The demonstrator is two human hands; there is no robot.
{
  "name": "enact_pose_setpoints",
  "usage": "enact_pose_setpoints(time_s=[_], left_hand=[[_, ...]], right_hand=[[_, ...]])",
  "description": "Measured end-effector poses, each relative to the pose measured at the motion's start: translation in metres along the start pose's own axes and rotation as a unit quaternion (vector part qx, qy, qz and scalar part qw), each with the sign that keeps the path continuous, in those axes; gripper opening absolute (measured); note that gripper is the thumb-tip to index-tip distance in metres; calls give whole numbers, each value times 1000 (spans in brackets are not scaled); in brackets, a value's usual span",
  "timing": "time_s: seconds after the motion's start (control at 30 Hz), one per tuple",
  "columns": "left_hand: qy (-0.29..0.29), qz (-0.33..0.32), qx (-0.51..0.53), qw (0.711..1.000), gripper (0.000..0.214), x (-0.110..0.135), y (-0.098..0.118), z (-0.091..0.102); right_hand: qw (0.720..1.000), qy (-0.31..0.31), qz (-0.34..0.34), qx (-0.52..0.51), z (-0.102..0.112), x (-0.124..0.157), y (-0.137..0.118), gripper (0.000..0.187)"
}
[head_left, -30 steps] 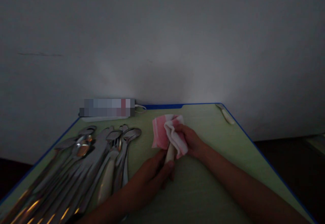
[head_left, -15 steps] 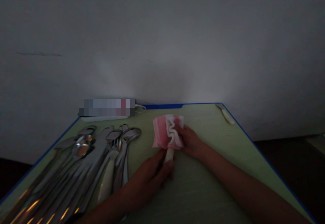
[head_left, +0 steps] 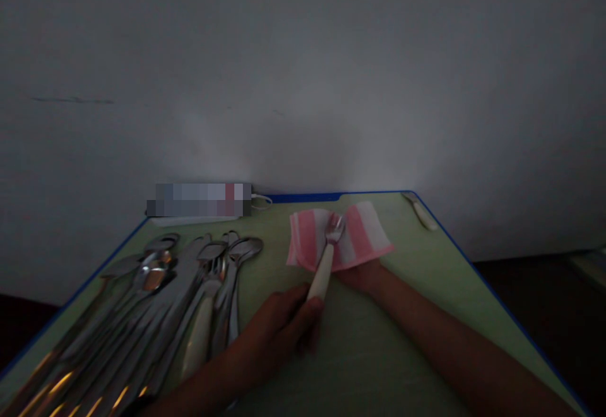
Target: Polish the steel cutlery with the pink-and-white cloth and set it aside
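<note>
The left hand [head_left: 288,322], nearest, has its fingers closed around the white handle of a fork [head_left: 324,267], over the tabletop [head_left: 272,256]. From those fingers the fork's long axis runs away and slightly rightward, tines farthest. Behind the tines spreads a striped pink-and-white cloth [head_left: 369,240]; whether they touch it is unclear. The right hand [head_left: 362,276] is beneath the cloth, nearer the tines than the left; its fingers are hidden, so I cannot tell their state.

Two hands [head_left: 288,322], one pink-striped cloth [head_left: 362,234], three white-handled utensils [head_left: 322,272]
</note>
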State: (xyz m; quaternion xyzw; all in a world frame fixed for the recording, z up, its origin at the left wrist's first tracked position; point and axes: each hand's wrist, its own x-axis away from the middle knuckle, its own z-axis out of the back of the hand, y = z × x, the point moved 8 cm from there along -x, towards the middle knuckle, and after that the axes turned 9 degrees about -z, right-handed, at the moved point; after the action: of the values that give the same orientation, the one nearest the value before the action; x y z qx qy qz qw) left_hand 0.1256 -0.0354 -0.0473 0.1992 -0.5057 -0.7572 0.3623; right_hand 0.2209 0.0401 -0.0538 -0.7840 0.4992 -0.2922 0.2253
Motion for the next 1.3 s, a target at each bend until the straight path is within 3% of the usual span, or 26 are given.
enact_pose_setpoints(time_s=[0.17,0.37,0.97,1.3], left_hand=[[-24,14,10,1000,42,-1,-8,-5],[-32,-21,40,998,22,-1,8,-5],[-45,-32,63,996,21,3,20,-2],[-22,-29,71,997,21,2,14,-3]], right_hand=[[998,18,-41,-42,4,-4,9,20],[992,55,-85,-75,7,-4,16,26],[990,46,-96,-94,3,-3,15,28],[995,85,-60,-9,17,-7,16,33]])
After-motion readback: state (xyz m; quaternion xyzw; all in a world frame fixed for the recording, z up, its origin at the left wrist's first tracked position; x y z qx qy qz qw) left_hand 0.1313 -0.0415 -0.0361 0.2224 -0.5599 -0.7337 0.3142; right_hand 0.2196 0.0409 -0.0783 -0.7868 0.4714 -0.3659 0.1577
